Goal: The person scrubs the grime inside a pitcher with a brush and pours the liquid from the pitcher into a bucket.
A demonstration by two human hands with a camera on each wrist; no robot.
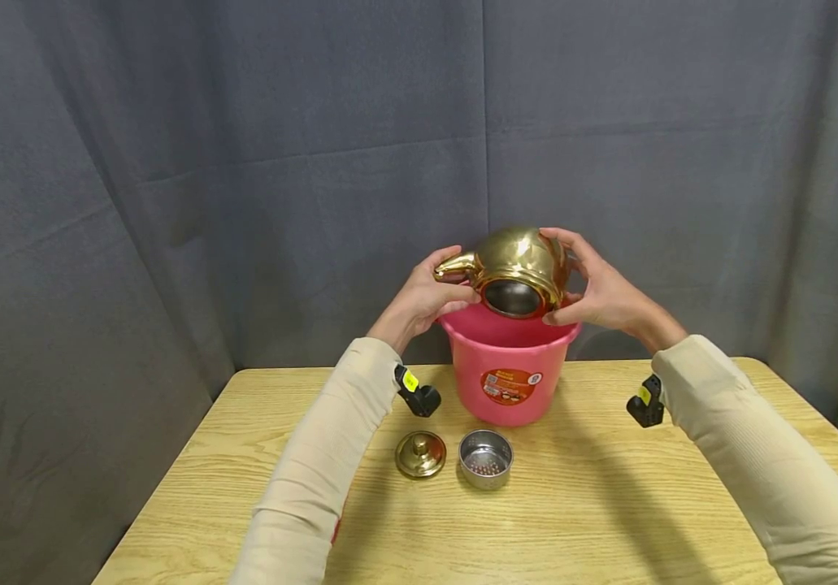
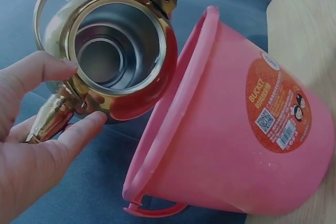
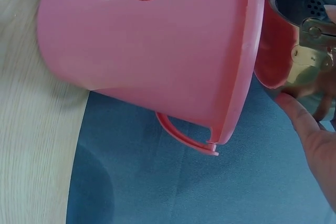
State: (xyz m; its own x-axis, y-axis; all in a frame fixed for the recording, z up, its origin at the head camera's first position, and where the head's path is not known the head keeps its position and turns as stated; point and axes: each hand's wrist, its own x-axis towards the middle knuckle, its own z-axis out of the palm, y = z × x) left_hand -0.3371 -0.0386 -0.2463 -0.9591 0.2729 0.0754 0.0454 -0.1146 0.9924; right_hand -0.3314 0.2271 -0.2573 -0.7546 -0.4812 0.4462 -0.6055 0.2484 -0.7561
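A shiny gold teapot point(image 1: 524, 258) is tipped over the pink bucket point(image 1: 510, 366), its round mouth facing down and toward me. My left hand point(image 1: 429, 294) grips it around the spout, thumb and fingers on either side, as the left wrist view shows. On the other side my right hand point(image 1: 601, 288) holds the teapot's body, thumb near the rim and fingers over the top. Through the mouth the metal inside of the teapot point(image 2: 102, 59) is visible in the left wrist view. The bucket's inside is mostly hidden.
On the wooden table point(image 1: 572, 520), in front of the bucket, lie a gold lid point(image 1: 421, 454) with a knob and a round metal strainer point(image 1: 486, 475) with holes in its base. A grey curtain point(image 1: 360, 162) hangs behind. Something red shows partly behind my left sleeve.
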